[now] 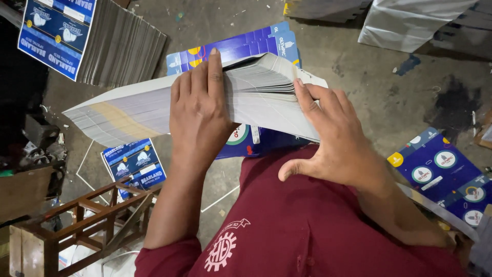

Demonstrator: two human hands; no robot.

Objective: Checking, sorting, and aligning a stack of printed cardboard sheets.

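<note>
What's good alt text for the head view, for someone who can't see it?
Seen from above, a person in a dark red shirt holds a thick stack of flat white cards in both hands, left hand on top, right hand at the fanned edge. Blue printed sheets lie on the concrete floor, with a wooden stool lower left.

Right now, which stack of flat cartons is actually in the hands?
The thick fanned stack, white side out, gripped by left hand and right hand. The other blue printed stacks lie on the floor, untouched.
</note>
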